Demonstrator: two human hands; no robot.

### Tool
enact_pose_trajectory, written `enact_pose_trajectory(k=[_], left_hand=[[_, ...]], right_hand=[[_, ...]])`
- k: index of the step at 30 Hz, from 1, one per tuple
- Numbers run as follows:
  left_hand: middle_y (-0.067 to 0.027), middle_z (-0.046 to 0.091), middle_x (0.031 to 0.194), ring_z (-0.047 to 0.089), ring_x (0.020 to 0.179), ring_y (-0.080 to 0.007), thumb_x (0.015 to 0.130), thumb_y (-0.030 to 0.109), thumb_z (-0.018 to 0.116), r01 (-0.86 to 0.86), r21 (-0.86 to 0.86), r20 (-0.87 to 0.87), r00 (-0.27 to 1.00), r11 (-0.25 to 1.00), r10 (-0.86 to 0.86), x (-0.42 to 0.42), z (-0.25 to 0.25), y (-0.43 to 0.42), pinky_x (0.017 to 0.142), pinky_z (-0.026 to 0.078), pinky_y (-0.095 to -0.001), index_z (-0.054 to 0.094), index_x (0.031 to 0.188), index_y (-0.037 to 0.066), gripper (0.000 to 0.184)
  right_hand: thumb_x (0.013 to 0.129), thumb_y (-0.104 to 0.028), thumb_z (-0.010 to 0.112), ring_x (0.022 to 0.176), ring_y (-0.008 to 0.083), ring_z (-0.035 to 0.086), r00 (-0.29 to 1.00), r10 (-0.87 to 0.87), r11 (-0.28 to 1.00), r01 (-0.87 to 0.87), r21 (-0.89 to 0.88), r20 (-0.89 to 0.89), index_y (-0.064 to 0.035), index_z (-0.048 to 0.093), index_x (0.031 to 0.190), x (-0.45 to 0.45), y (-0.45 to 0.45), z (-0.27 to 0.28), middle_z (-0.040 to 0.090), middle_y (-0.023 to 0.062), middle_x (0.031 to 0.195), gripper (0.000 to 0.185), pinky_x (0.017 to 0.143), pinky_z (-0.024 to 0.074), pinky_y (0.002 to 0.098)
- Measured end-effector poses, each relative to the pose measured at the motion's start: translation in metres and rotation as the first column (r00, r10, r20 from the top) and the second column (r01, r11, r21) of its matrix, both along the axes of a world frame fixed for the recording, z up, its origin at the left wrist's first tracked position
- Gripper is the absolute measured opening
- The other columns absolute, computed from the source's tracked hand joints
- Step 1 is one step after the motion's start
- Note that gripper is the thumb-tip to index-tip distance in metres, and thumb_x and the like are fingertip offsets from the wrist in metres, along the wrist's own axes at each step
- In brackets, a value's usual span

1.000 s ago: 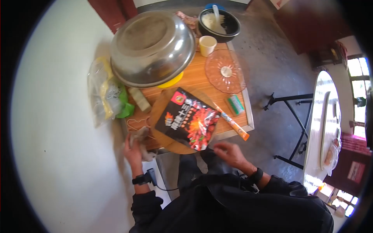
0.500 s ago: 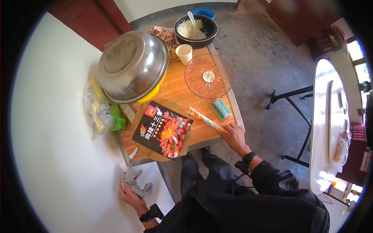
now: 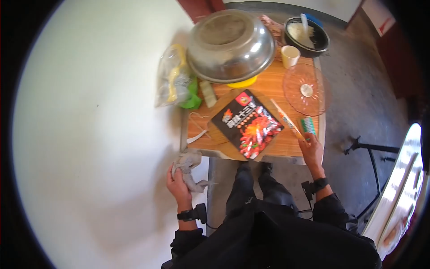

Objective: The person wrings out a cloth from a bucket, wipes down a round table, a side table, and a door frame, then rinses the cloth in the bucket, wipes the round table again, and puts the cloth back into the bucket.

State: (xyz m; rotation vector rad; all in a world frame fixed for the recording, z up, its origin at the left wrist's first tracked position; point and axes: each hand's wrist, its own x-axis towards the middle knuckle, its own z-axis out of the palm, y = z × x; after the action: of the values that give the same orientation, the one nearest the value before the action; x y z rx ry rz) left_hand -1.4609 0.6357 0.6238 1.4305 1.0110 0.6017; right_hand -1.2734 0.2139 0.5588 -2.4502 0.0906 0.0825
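Cloth (image 3: 191, 170) hangs bunched in the left hand (image 3: 178, 184), gripped, just off the near left corner of the table (image 3: 277, 85). The right hand (image 3: 312, 150) touches the near end of the packet (image 3: 286, 119); I cannot tell whether it pinches.

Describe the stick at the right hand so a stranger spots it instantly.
On the table, find the big black packet. Right of it lies the orange and white stick, its near end at the right hand. Its long, narrow shape distinguishes it from the stubby green packet alongside.
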Motion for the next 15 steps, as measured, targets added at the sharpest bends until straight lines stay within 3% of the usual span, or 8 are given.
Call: enact_pose_trajectory(k=[2,4,6,9,12,13,15], left_hand=[[-0.0112,0.066,0.106,0.063,0.09,-0.0181,0.094,0.01,0.059,0.009,-0.052,-0.079,0.997,0.999,-0.013,0.0,-0.001,-0.001,0.079,0.053,-0.031,0.055,0.127,-0.002,0.036],[-0.0101,0.066,0.103,0.063,0.087,-0.0165,0.093,0.01,0.06,0.044,-0.109,-0.15,0.987,0.993,-0.06,0.016,-0.016,0.004,0.076,0.053,-0.03,0.057,0.125,-0.002,0.034],[-0.0093,0.067,0.101,0.063,0.085,-0.0152,0.092,0.011,0.061,0.114,-0.181,-0.241,0.958,0.977,-0.156,0.032,-0.055,0.016,0.075,0.052,-0.0292,0.058,0.123,-0.002,0.034],[-0.0102,0.067,0.104,0.064,0.088,-0.016,0.091,0.012,0.061,0.258,-0.337,-0.279,0.891,0.905,-0.358,0.07,-0.095,0.033,0.076,0.052,-0.0287,0.058,0.125,-0.002,0.037],[-0.0113,0.068,0.108,0.064,0.092,-0.0179,0.09,0.013,0.061,0.45,-0.253,-0.202,0.841,0.856,-0.502,0.104,-0.108,0.036,0.08,0.052,-0.029,0.056,0.13,-0.001,0.042],[-0.0115,0.068,0.109,0.064,0.093,-0.0183,0.09,0.013,0.061,0.441,-0.208,-0.218,0.849,0.873,-0.481,0.113,-0.11,0.036,0.081,0.052,-0.0293,0.055,0.131,-0.001,0.044],[-0.0121,0.067,0.112,0.064,0.095,-0.0192,0.09,0.012,0.061,0.421,-0.117,-0.256,0.863,0.9,-0.436,0.124,-0.113,0.035,0.083,0.052,-0.0298,0.054,0.134,-0.001,0.046]], right_hand=[[0.08,-0.026,0.076,0.09,0.0295,0.066,0.997,0.04,0.999,-0.038,-0.027,0.073,-0.0064,0.065,0.112,-0.002,-0.003,0.015,0.068,0.0116,0.102,0.039,0.077,0.052,0.0409],[0.082,-0.03,0.076,0.087,0.0239,0.066,0.991,-0.036,0.998,0.029,0.05,0.132,-0.0068,0.062,0.12,0.01,-0.019,0.01,0.068,0.0117,0.103,0.047,0.077,0.0521,0.0374],[0.087,-0.036,0.071,0.085,0.0186,0.065,0.975,-0.223,0.952,0.213,0.22,0.019,-0.005,0.061,0.121,0.042,-0.047,-0.017,0.067,0.01,0.104,0.047,0.072,0.0516,0.0341],[0.091,-0.05,0.062,0.075,0.0159,0.063,0.897,-0.354,0.787,0.439,0.433,-0.265,-0.0045,0.058,0.124,0.096,-0.081,-0.044,0.065,0.0042,0.1,0.056,0.061,0.0474,0.0275],[0.091,-0.053,0.062,0.071,0.012,0.06,0.802,-0.352,0.67,0.576,0.469,-0.483,-0.0076,0.059,0.116,0.126,-0.084,-0.04,0.062,0.0012,0.09,0.052,0.06,0.0466,0.0262],[0.092,-0.053,0.061,0.068,0.0089,0.058,0.792,-0.315,0.648,0.582,0.491,-0.523,-0.0104,0.059,0.105,0.13,-0.08,-0.037,0.059,-0.0007,0.083,0.044,0.057,0.0453,0.024],[0.092,-0.052,0.061,0.065,0.0091,0.058,0.781,-0.283,0.612,0.594,0.523,-0.556,-0.0104,0.059,0.102,0.137,-0.08,-0.046,0.059,-0.001,0.081,0.043,0.052,0.0443,0.0232]])
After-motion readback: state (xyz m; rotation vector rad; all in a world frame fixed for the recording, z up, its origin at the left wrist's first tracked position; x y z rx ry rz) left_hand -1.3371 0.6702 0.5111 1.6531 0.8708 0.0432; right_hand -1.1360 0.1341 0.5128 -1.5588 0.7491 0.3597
